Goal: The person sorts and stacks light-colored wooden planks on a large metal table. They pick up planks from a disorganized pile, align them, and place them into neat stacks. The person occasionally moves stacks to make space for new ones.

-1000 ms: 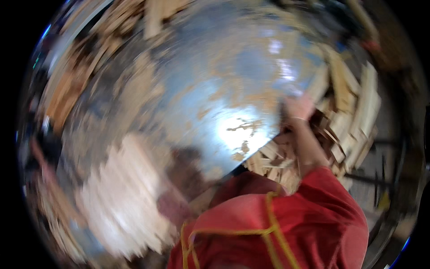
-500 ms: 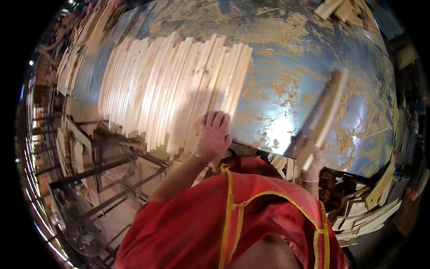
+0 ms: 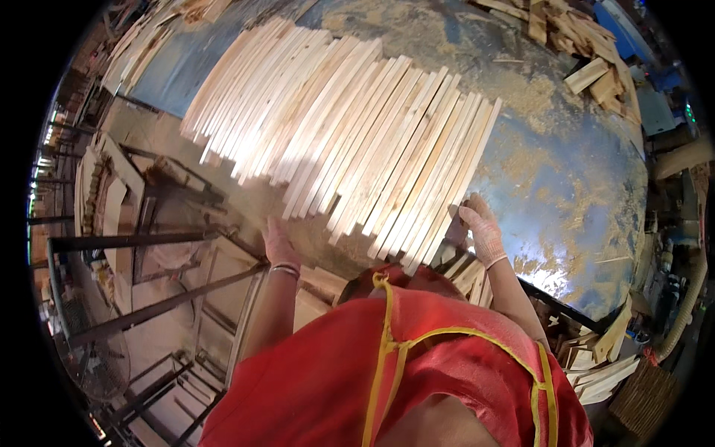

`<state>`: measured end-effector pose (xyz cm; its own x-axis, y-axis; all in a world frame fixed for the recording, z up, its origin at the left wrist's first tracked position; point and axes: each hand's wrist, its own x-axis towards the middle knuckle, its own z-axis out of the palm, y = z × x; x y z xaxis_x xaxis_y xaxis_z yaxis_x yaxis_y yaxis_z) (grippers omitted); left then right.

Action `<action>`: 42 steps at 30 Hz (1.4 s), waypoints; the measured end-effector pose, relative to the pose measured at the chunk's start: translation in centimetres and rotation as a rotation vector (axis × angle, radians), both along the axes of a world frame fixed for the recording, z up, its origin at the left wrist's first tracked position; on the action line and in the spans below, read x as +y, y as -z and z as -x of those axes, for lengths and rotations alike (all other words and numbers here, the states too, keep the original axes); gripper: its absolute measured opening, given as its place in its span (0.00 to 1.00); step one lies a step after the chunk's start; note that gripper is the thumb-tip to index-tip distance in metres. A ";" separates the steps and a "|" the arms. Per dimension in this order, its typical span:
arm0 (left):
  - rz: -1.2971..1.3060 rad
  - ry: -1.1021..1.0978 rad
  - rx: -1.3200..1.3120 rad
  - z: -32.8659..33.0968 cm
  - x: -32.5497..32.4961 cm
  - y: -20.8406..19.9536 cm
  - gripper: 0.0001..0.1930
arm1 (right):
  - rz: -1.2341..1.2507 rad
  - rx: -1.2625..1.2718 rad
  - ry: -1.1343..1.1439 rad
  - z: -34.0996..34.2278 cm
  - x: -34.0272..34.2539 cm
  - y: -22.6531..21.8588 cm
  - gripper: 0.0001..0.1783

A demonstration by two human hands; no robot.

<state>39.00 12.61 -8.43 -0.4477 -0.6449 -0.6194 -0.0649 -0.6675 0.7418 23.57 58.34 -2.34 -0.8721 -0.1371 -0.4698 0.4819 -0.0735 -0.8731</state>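
A long row of pale wooden strips point(image 3: 350, 134) lies side by side on a metal table point(image 3: 536, 149), their near ends uneven. At the row's right end my right hand point(image 3: 480, 227), in a light glove, has its fingers apart beside the last strip. The thumb points toward that strip's edge; whether it touches cannot be made out. My left hand point(image 3: 280, 244) is below the near ends of the strips, left of my body, fingers stretched forward and slightly blurred. Nothing shows in it.
Sawdust point(image 3: 581, 194) covers much of the table's right side. Scrap wood point(image 3: 596, 74) is heaped at the far right, with more offcuts point(image 3: 607, 380) below the near right edge. A dark metal frame point(image 3: 149, 242) and a fan point(image 3: 97, 369) stand at left.
My right hand has moved left to the row's end and no longer holds the wooden piece it carried. My left hand has left the strips and moved left. The view has shifted.
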 end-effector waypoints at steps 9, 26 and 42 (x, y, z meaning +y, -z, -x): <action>0.818 1.383 -0.004 2.3 15.2 -2.1 0.19 | -0.356 0.176 -0.022 9.2 4.6 6.3 0.40; 0.721 1.254 -0.436 29.4 24.4 -7.7 0.57 | -0.535 0.041 -0.270 19.5 8.3 -1.0 0.49; 1.079 1.012 0.644 36.5 26.5 -23.3 0.43 | -0.477 0.682 0.110 18.1 14.5 -14.2 0.42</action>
<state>2.46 39.13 14.83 -0.9322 0.0732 0.3544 0.3603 0.2783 0.8903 5.45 72.81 11.81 -0.9827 0.0451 0.1794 -0.1514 0.3613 -0.9201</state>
